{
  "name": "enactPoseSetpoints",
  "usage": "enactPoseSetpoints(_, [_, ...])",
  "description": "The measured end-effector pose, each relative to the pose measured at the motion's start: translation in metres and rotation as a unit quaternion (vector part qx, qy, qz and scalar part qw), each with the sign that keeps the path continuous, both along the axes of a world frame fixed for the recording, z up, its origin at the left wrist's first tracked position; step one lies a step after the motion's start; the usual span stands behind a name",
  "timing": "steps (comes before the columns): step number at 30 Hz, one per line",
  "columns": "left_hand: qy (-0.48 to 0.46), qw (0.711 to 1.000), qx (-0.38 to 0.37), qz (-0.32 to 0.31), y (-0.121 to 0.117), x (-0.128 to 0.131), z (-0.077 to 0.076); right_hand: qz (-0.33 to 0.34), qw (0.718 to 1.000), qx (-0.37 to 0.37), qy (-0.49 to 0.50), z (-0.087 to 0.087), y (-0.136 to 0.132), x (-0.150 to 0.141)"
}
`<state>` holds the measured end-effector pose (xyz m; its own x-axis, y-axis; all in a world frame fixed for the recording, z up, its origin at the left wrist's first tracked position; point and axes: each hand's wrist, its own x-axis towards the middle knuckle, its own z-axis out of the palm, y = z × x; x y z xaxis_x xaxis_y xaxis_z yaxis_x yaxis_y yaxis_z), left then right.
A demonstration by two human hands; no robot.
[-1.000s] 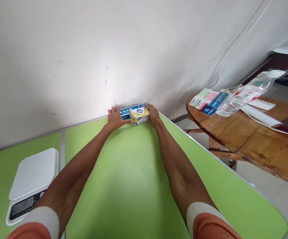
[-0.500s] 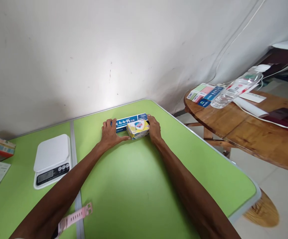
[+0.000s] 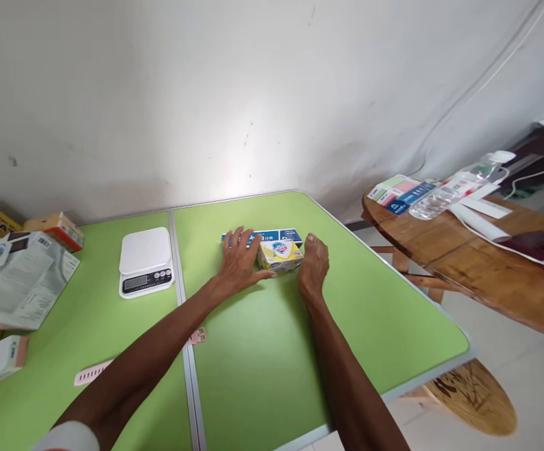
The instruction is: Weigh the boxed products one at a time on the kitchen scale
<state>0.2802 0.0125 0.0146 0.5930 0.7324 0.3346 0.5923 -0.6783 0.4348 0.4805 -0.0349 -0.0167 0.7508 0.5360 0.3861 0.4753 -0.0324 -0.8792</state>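
Observation:
A blue toothpaste box [image 3: 291, 236] lies lengthwise on the green table. In front of it, against its right part, sits a yellow and white soap box [image 3: 281, 254]. My left hand [image 3: 241, 260] is open over the left part of the toothpaste box, its fingers spread and its thumb stretched along the front of the soap box. At the right ends of the boxes stands my right hand [image 3: 314, 260], fingers loosely bent, with no object seen in it; whether it touches the boxes is unclear.
Left of the hands is a white kitchen scale [image 3: 145, 260]. Several cartons [image 3: 22, 275] crowd the far left, and a pink strap [image 3: 91, 374] lies partly beneath my left forearm. A wooden table [image 3: 432, 257] at right carries a plastic bottle [image 3: 460, 188] and cards.
Both boxes have come away from the wall toward me with my hands. My left hand's fingers have lifted and spread. The view has swung left, bringing more cartons into sight.

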Motion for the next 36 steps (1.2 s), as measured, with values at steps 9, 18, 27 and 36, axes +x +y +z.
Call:
enactPoseSetpoints(9, [0.009,0.998,-0.062,0.005,-0.013,0.016,0.022,0.007,0.999,-0.029,-0.043,0.012,-0.028,-0.033])
enactPoseSetpoints(18, [-0.073,0.993,-0.082,0.030,-0.023,-0.099,0.066,0.162,0.985,0.045,-0.029,0.059,-0.038,-0.114])
enactPoseSetpoints(27, [-0.137,0.978,-0.052,0.147,-0.027,-0.264,0.060,0.390,0.919,0.051,0.038,0.052,0.005,-0.245])
enactPoseSetpoints(36, [-0.162,0.969,-0.096,0.161,-0.003,-0.290,0.026,0.384,0.922,0.039,-0.038,0.019,0.030,-0.264])
